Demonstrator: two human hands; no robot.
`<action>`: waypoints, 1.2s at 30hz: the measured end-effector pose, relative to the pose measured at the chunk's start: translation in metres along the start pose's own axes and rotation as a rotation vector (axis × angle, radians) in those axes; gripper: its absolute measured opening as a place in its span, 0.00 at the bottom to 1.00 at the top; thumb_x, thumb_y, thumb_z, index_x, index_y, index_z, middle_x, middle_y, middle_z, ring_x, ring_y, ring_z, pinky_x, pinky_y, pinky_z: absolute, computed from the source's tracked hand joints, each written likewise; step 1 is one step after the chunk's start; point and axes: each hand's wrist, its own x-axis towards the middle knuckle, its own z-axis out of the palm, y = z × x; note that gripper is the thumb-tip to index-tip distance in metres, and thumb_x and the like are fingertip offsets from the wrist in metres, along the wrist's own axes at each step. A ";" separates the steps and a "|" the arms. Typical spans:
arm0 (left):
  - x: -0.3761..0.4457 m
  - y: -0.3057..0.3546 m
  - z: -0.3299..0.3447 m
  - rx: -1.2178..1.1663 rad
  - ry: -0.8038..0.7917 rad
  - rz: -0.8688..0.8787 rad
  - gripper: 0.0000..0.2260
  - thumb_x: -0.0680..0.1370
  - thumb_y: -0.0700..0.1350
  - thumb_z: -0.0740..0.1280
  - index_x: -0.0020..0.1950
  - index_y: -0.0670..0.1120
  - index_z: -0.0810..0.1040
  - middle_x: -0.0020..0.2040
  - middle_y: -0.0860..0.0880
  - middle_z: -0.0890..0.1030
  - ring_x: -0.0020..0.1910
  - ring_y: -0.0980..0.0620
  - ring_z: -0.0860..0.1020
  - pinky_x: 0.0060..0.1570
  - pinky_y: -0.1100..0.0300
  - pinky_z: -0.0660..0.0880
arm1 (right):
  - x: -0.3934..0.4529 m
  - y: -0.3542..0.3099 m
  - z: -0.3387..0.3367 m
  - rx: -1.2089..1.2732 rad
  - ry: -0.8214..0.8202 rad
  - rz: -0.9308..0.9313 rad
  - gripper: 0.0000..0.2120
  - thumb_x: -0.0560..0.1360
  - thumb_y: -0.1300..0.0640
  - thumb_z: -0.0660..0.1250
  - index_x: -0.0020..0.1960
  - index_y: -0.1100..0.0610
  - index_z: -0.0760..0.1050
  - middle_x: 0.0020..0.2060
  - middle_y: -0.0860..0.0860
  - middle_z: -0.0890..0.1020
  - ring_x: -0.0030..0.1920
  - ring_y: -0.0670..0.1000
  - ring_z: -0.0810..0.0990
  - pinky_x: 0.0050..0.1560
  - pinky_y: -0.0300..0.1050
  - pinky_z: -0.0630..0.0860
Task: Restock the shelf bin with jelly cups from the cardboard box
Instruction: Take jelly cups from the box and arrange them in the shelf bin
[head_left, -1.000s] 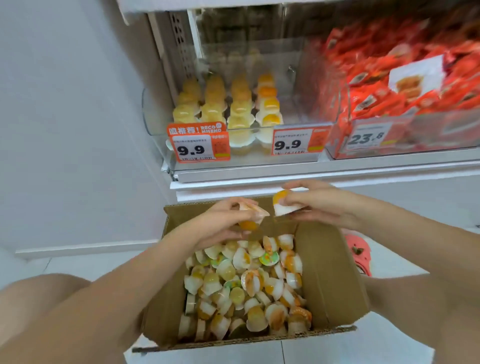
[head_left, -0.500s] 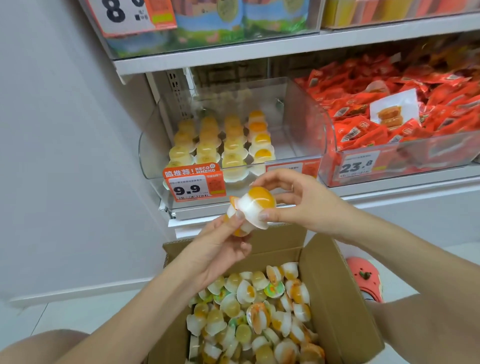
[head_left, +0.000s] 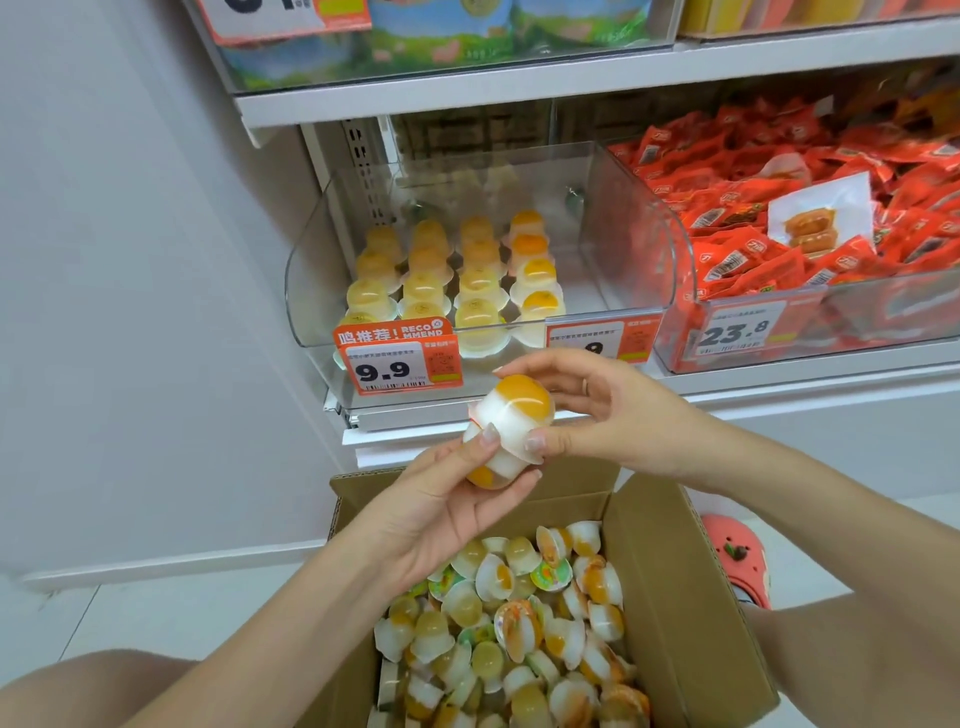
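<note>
Pinching an orange-topped jelly cup (head_left: 522, 402), the right hand (head_left: 613, 415) meets the left hand (head_left: 447, 509) gripping a second jelly cup (head_left: 491, 470), above the cardboard box (head_left: 675, 597), below the shelf bin (head_left: 649, 249).

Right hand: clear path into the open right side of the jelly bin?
Probably yes. The right hand holds a jelly cup just below the clear bin, whose top is open and right side bare; only the front lip to clear.
</note>
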 end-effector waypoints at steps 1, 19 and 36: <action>-0.002 0.000 0.001 -0.007 0.009 -0.007 0.29 0.52 0.43 0.84 0.50 0.36 0.84 0.57 0.36 0.80 0.54 0.42 0.81 0.42 0.57 0.81 | 0.000 0.000 -0.001 0.000 -0.026 0.009 0.24 0.67 0.64 0.75 0.60 0.54 0.73 0.55 0.48 0.80 0.55 0.42 0.79 0.57 0.36 0.75; 0.003 0.023 0.014 0.384 0.051 -0.062 0.23 0.71 0.57 0.65 0.58 0.44 0.78 0.53 0.40 0.83 0.50 0.43 0.83 0.50 0.52 0.81 | -0.003 -0.010 -0.002 -0.150 0.042 -0.024 0.24 0.65 0.62 0.77 0.58 0.53 0.76 0.51 0.44 0.81 0.50 0.40 0.79 0.51 0.34 0.76; 0.038 0.083 -0.033 2.306 0.331 0.403 0.12 0.79 0.56 0.59 0.60 0.54 0.72 0.55 0.56 0.79 0.54 0.53 0.77 0.46 0.60 0.74 | 0.211 -0.013 -0.151 -1.395 0.133 0.057 0.27 0.64 0.49 0.74 0.61 0.52 0.74 0.54 0.56 0.80 0.53 0.58 0.78 0.50 0.45 0.75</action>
